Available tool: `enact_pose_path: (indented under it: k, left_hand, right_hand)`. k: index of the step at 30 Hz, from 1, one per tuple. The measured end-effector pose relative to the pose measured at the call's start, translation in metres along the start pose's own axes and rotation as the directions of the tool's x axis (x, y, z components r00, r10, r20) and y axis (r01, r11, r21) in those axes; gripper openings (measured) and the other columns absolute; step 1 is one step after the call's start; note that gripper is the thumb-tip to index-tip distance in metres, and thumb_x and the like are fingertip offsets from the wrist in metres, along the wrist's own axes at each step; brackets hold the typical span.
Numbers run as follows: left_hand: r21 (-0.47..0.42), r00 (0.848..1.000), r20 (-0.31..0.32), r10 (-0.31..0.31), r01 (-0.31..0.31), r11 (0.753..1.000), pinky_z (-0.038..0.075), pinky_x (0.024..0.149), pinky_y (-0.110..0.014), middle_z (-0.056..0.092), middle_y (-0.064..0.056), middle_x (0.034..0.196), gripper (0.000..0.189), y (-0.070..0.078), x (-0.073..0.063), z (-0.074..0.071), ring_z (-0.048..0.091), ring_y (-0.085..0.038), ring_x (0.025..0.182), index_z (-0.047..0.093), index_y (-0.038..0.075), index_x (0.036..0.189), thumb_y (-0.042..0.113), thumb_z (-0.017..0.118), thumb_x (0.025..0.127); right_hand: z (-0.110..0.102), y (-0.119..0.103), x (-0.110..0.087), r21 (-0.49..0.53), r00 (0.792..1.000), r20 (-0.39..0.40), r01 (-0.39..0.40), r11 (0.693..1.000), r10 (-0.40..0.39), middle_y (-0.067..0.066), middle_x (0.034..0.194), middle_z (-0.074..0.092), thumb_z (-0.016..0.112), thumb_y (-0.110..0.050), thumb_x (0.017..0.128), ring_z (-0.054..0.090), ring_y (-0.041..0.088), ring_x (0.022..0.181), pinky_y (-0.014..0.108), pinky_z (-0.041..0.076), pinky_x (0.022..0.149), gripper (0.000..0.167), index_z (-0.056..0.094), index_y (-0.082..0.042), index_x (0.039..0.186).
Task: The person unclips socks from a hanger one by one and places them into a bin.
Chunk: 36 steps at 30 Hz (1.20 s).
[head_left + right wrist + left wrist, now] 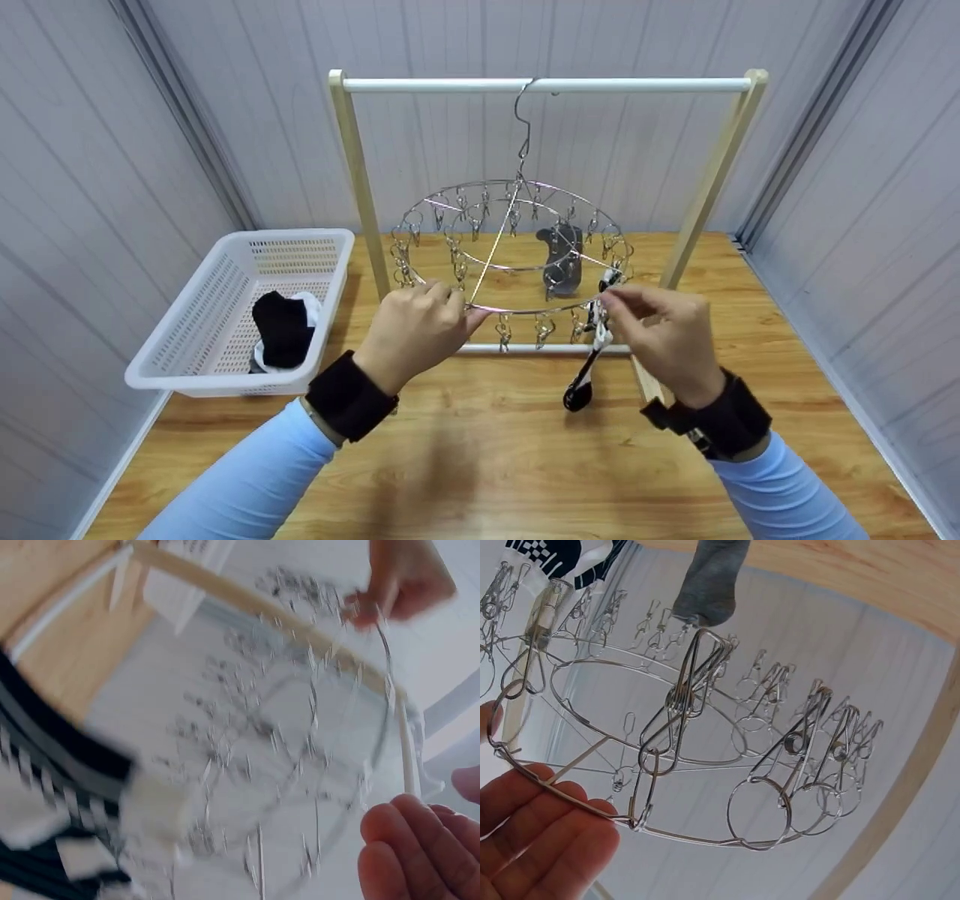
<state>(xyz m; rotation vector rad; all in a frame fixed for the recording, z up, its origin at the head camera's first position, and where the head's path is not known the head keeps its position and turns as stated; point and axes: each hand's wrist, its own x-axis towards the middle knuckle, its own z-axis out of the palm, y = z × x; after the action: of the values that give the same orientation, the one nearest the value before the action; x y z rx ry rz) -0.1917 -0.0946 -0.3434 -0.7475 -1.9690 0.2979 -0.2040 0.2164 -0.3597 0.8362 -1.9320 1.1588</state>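
A round metal clip hanger (pixel 495 309) hangs by its hook, with many small wire clips around its rings. My left hand (pixel 420 322) grips its front rim; in the left wrist view, the fingers (pixel 555 840) curl under the wire. At the right side of the rim is my right hand (pixel 664 334), beside a black and white sock (pixel 581 390) hanging there. The right wrist view is blurred, but shows the fingers (pixel 409 847) apart from the thumb with nothing between them. A grey sock (pixel 564 262) hangs at the hanger's far side.
A wooden stand with a white top bar (pixel 450 85) bears the hanger. To the left, a white plastic basket (pixel 169 330) holds a black sock (pixel 283 330) and white pieces of fabric. Panelled walls surround the wooden tabletop (pixel 510 465) at the back and sides.
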Motion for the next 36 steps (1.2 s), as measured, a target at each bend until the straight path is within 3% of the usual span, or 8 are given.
enact_pose_path:
  k: [4,9,13,16,24,27,33,36]
  left_hand:
    - [-0.034,1.000,0.002,-0.020,0.020,0.999,0.040,0.035,-0.024,0.047,0.004,0.054,0.062,-0.004,-0.005,0.003,0.048,-0.013,0.044,0.045,0.016,0.058,0.048,0.087,0.091]
    - [-0.029,0.999,0.007,-0.032,0.032,0.999,0.052,0.041,-0.027,0.057,0.000,0.058,0.059,-0.010,-0.010,0.006,0.068,-0.019,0.054,0.049,0.014,0.060,0.048,0.087,0.090]
    - [-0.034,0.999,0.014,-0.041,0.041,0.999,0.060,0.048,-0.031,0.070,-0.006,0.067,0.056,-0.014,-0.012,0.007,0.077,-0.024,0.065,0.053,0.011,0.063,0.046,0.087,0.090]
    - [-0.044,0.999,0.015,-0.045,0.046,0.998,0.063,0.053,-0.033,0.076,-0.012,0.076,0.052,-0.015,-0.014,0.007,0.080,-0.026,0.070,0.057,0.009,0.066,0.044,0.087,0.091]
    - [-0.032,0.998,0.051,-0.047,0.049,0.998,0.067,0.064,-0.034,0.079,-0.014,0.086,0.043,-0.020,-0.018,0.008,0.083,-0.028,0.083,0.068,0.003,0.078,0.039,0.085,0.094]
    - [-0.035,0.996,0.064,-0.059,0.062,0.997,0.068,0.068,-0.035,0.079,-0.015,0.088,0.041,-0.022,-0.020,0.009,0.083,-0.029,0.087,0.069,0.000,0.082,0.037,0.085,0.094]
    - [-0.057,0.992,0.093,-0.083,0.088,0.994,0.069,0.075,-0.038,0.080,-0.018,0.093,0.039,-0.025,-0.021,0.009,0.083,-0.032,0.091,0.071,-0.003,0.089,0.034,0.082,0.096]
    - [-0.064,0.989,0.110,-0.095,0.102,0.993,0.069,0.078,-0.040,0.081,-0.020,0.097,0.040,-0.026,-0.022,0.010,0.083,-0.033,0.093,0.073,-0.005,0.094,0.033,0.081,0.097]
  right_hand:
    - [-0.014,0.012,0.008,-0.095,1.000,-0.010,-0.018,0.995,0.017,0.018,0.079,0.079,0.076,0.011,0.087,0.064,-0.005,0.067,0.002,0.050,0.065,0.008,0.080,0.006,0.092]
    - [-0.022,0.029,0.011,-0.215,0.999,0.046,-0.012,0.977,0.022,0.021,0.095,0.082,0.073,0.010,0.090,0.077,0.029,0.079,0.003,0.050,0.088,0.015,0.080,0.006,0.102]
    - [-0.023,0.039,0.011,-0.254,0.989,0.136,-0.014,0.967,0.050,0.022,0.111,0.081,0.073,0.010,0.092,0.078,0.043,0.102,0.035,0.063,0.100,0.023,0.078,0.007,0.114]
    - [-0.023,0.048,0.011,-0.260,0.978,0.201,0.006,0.966,0.048,0.025,0.121,0.079,0.074,0.007,0.093,0.075,0.046,0.113,0.058,0.060,0.101,0.028,0.076,0.008,0.121]
    - [-0.024,0.064,0.010,-0.226,0.954,0.293,0.133,0.965,-0.063,0.028,0.126,0.076,0.076,0.006,0.093,0.071,0.050,0.122,0.062,0.056,0.106,0.029,0.074,0.010,0.122]
    - [-0.025,0.067,0.010,-0.219,0.947,0.307,0.167,0.961,-0.094,0.027,0.125,0.076,0.076,0.007,0.092,0.071,0.050,0.122,0.058,0.055,0.109,0.030,0.075,0.009,0.122]
    - [-0.025,0.071,0.010,-0.166,0.946,0.291,0.195,0.967,-0.141,0.026,0.120,0.078,0.077,0.011,0.089,0.071,0.051,0.118,0.015,0.040,0.123,0.029,0.077,0.007,0.118]
    - [-0.025,0.071,0.011,-0.148,0.944,0.281,0.223,0.963,-0.176,0.026,0.117,0.078,0.078,0.012,0.087,0.072,0.050,0.114,0.011,0.037,0.121,0.028,0.078,0.006,0.114]
